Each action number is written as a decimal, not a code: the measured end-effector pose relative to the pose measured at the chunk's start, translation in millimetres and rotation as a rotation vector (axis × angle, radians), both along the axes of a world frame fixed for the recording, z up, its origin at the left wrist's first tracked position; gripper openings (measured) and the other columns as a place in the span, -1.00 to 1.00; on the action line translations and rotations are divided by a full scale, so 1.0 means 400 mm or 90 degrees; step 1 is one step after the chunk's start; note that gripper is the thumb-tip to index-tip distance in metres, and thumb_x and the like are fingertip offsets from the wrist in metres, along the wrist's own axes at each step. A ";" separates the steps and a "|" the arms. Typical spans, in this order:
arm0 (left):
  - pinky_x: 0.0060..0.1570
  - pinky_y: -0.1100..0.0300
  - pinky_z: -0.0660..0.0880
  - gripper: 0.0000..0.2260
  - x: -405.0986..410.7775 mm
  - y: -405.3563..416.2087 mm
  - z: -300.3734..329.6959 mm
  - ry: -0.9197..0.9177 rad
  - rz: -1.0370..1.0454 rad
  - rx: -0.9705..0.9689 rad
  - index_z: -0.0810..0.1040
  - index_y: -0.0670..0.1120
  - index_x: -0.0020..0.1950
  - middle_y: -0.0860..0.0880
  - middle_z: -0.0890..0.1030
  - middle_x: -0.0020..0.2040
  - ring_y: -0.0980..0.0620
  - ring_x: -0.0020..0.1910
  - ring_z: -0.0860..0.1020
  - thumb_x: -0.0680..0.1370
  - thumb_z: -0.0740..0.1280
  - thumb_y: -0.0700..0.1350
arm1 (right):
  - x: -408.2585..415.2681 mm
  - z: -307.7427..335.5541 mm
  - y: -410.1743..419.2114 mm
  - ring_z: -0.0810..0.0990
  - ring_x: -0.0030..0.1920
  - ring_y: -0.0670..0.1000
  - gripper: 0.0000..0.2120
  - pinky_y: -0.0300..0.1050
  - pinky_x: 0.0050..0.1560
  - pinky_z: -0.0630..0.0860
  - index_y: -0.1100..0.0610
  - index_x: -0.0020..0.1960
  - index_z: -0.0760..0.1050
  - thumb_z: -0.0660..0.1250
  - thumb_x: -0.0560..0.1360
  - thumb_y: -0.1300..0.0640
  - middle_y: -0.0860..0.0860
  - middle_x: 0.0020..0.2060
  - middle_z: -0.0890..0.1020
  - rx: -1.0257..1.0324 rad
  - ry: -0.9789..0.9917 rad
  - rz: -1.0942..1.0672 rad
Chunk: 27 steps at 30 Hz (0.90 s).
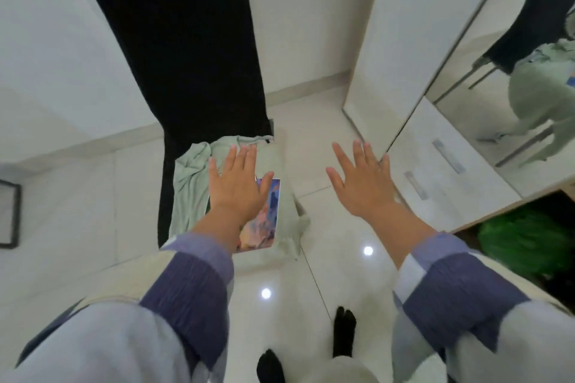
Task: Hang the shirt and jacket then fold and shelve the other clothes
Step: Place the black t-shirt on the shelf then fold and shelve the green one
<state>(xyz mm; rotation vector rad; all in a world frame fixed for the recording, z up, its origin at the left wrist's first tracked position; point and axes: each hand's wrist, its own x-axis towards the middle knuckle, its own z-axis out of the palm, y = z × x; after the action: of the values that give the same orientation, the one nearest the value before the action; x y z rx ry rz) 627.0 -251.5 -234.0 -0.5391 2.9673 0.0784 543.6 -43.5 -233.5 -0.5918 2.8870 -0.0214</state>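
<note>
fingers (pixel 357 149) of the right hand (pixel 362 180) are spreading straight and holding nothing, over the floor (pixel 326 252) at 1 o'clock. fingers of the left hand (pixel 238 183) are stretching out released too, above the pale green shirt (pixel 189 190) with a colourful print that is lying on the seat of the black chair (pixel 180 40) at 11 o'clock. a mirrored wardrobe (pixel 435 140) is standing at 2 o'clock.
</note>
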 end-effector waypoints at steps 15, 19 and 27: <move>0.47 -0.16 -0.13 -0.44 -0.216 -0.320 -0.235 -0.028 0.120 0.069 -0.04 -0.03 0.56 -0.01 0.00 0.57 0.01 0.55 -0.11 0.62 -0.15 0.19 | -0.256 -0.267 -0.407 -0.20 0.55 0.11 -0.37 0.20 0.50 -0.16 -0.03 0.55 -0.26 -0.03 0.61 -0.13 0.10 0.56 -0.15 0.051 -0.093 0.166; 0.48 -0.16 -0.11 -0.34 -0.339 -0.403 -0.402 -0.100 0.107 0.102 -0.13 -0.04 0.56 0.01 -0.10 0.58 0.01 0.55 -0.15 0.59 0.02 0.24 | -0.395 -0.421 -0.491 -0.24 0.55 0.08 -0.28 0.18 0.50 -0.16 -0.01 0.55 -0.27 0.12 0.59 -0.06 0.05 0.55 -0.21 0.057 -0.158 0.195; 0.44 -0.25 -0.12 0.20 -0.511 -0.518 -0.602 -0.214 -0.022 0.034 -0.37 -0.03 0.51 -0.01 -0.20 0.56 -0.01 0.54 -0.18 0.27 0.46 0.31 | -0.585 -0.644 -0.579 -0.15 0.56 0.00 0.10 0.19 0.51 -0.16 -0.05 0.55 -0.22 0.47 0.32 -0.18 -0.04 0.56 -0.15 -0.034 -0.269 0.228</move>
<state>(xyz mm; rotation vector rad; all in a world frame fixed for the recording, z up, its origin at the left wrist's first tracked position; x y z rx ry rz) 422.5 -458.8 -474.6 -0.4450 2.6387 0.0572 309.8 -275.2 -491.2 -0.9731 2.3493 -0.1517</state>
